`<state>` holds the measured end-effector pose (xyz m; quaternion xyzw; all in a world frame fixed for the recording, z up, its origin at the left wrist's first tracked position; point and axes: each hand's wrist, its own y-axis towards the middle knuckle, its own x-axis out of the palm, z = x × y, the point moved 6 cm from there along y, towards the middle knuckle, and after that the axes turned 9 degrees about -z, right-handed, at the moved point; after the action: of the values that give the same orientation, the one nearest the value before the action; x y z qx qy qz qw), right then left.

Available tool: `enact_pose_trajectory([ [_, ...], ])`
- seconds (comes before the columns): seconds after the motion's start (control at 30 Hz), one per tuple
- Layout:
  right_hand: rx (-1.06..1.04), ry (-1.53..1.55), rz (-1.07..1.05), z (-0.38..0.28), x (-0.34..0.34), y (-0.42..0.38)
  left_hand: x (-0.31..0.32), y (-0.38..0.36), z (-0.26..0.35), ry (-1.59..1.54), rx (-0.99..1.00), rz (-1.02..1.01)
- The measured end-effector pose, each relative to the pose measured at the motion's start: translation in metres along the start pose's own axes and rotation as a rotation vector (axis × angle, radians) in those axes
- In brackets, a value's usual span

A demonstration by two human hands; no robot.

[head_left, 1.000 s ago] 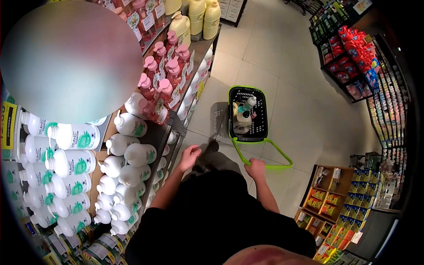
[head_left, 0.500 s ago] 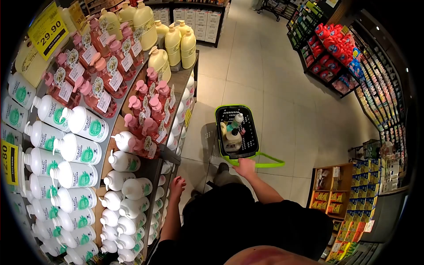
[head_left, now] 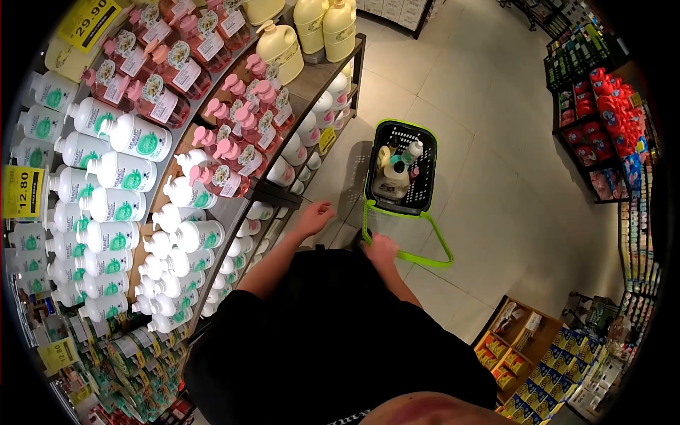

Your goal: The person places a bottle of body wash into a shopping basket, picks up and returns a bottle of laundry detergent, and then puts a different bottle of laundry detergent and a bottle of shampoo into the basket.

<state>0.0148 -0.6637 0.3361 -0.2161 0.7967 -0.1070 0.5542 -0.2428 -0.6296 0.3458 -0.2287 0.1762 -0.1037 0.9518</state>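
Note:
My right hand [head_left: 382,249] is closed around the bright green handle [head_left: 433,261] of a black shopping basket [head_left: 402,205], which is ahead of me low over the tiled floor. In it are a pale green bottle with a white top [head_left: 411,152], a larger whitish bottle with a dark cap [head_left: 391,187] and a cream-coloured item [head_left: 384,154]. My left hand [head_left: 316,218] holds nothing; its fingers are loosely bent and a little apart. Nearest to it is the display shelf [head_left: 273,190] on the left, with white bottles on its lower levels.
Pink pump bottles [head_left: 248,120], cream jugs [head_left: 280,53] and white pump bottles [head_left: 120,195] crowd the left shelf, with yellow price tags [head_left: 23,193]. Red packs [head_left: 615,106] fill a rack at the right. A wooden shelf [head_left: 520,312] stands lower right. The tiled aisle floor [head_left: 489,142] runs between.
The view has shifted; the left shelf shows lower and nearer. My left hand has risen forward beside the shelf. The basket appears farther up and right, my right hand still gripping its handle.

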Motion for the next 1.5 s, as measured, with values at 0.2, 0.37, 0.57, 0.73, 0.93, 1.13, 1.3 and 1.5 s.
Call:
enact_pose_trajectory([
  [0.2, -0.104, 0.143, -0.222, 0.026, 0.013, 0.043, 0.007, 0.009, 0.027, 0.063, -0.058, 0.060],
  [0.37, -0.140, 0.203, -0.244, 0.040, -0.010, 0.078, -0.003, 0.006, 0.022, 0.153, -0.086, 0.190],
  [0.57, -0.138, 0.193, -0.266, 0.052, -0.037, 0.147, -0.022, 0.027, 0.020, 0.149, -0.249, 0.273],
  [0.73, -0.136, 0.129, -0.312, 0.093, -0.046, 0.189, -0.028, 0.094, 0.034, 0.118, -0.202, 0.289],
  [0.93, -0.008, -0.078, -0.362, 0.179, -0.087, 0.230, -0.036, 0.215, 0.034, 0.009, -0.145, 0.251],
  [1.13, 0.069, -0.103, -0.272, 0.212, -0.152, 0.301, -0.058, 0.296, 0.077, -0.071, -0.174, 0.198],
  [1.3, 0.050, -0.173, -0.251, 0.245, -0.184, 0.348, -0.066, 0.317, 0.058, -0.040, -0.227, 0.187],
  [1.5, -0.022, -0.239, -0.228, 0.290, -0.229, 0.394, -0.066, 0.330, 0.055, -0.018, -0.243, 0.268],
])
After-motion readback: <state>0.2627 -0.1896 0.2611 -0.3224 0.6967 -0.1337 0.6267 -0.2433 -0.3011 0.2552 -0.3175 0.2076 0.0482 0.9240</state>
